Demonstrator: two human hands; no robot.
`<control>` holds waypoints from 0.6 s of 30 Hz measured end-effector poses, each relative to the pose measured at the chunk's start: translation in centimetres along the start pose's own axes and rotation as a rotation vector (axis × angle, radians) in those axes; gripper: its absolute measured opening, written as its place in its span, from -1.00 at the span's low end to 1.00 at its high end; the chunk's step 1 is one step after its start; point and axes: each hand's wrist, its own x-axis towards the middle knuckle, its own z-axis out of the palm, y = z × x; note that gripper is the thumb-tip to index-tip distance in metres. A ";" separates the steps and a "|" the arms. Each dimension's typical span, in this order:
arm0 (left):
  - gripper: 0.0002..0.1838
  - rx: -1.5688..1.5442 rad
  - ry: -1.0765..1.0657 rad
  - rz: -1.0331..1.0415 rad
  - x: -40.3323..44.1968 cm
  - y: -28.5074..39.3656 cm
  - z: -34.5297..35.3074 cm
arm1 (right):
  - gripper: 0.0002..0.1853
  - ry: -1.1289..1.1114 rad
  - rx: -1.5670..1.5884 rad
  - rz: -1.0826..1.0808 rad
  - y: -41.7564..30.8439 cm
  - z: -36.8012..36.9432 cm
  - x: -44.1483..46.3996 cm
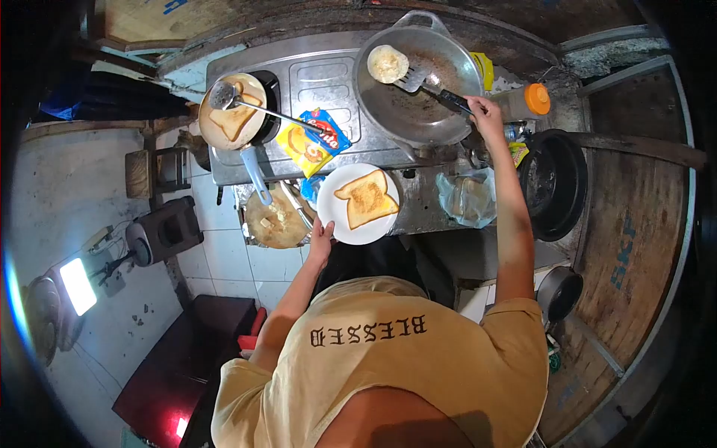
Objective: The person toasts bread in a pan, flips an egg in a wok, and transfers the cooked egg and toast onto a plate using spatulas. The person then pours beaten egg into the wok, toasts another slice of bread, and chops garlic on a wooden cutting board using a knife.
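Observation:
My left hand [321, 240] grips the near left rim of a white plate [346, 230], which bears toasted bread [366, 198]. In my right hand [484, 116] is the black handle of a slotted spatula [429, 87]. The spatula's blade is at a round, pale fried piece [388, 64] over the left part of a large metal wok [426, 123]. On the left burner, a small pan [212, 134] with a blue handle holds browned bread [233, 121], and a ladle [222, 95] lies across it.
A yellow and blue packet [314, 142] lies on the stove [321, 75]. Left of the plate are a knife [297, 205] and a round board [276, 224] with small pieces. An orange-lidded jar [536, 98], plastic bag [467, 198] and black basin [553, 185] are on the right.

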 end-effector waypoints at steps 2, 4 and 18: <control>-0.60 -0.014 -0.006 0.005 0.6 -0.6 -0.1 | -0.78 -0.009 0.002 0.021 0.0 -0.1 0.1; -0.62 -0.012 -0.023 0.018 1.2 -0.5 0.2 | -0.78 -0.003 0.014 0.043 -0.7 -0.1 -0.1; -0.57 -0.071 -0.033 0.066 3.1 2.6 1.6 | -0.79 -0.023 -0.082 -0.040 0.1 -1.3 1.8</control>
